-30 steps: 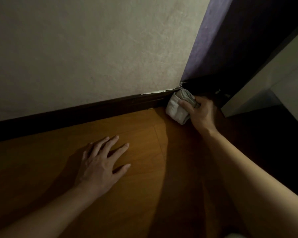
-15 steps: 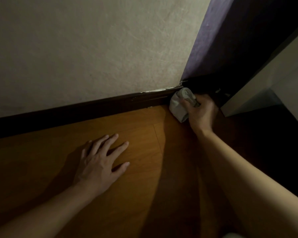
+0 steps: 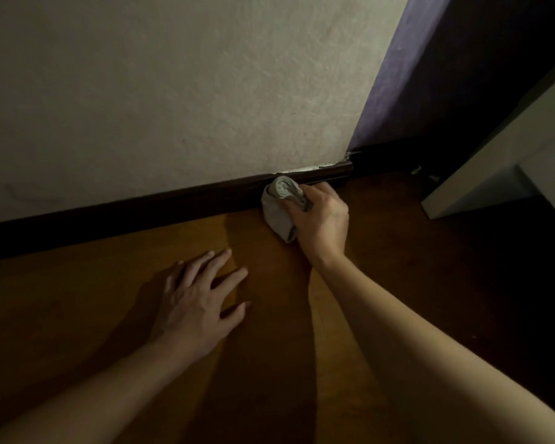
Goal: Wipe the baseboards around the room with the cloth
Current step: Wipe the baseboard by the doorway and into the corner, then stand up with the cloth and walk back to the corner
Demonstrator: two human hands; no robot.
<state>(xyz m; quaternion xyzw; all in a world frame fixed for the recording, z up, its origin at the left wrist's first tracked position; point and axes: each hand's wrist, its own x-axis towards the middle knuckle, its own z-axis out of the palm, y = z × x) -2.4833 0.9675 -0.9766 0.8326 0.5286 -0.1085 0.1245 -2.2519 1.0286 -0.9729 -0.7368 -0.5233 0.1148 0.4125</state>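
Right hand [image 3: 321, 223] grips the bunched grey cloth [image 3: 277, 210] against the dark wooden baseboard [image 3: 141, 216] ahead of it — the board runs long to its left; spread left hand [image 3: 199, 304] rests farther back

Dim, warm light overall; the pale wall [image 3: 173, 91] is lit brightest. Soft shadows are thrown left of the left hand [image 3: 199, 312] across the wooden floor [image 3: 61, 299]. Rt side is lost in near-black. Detail is slightly soft thruout.
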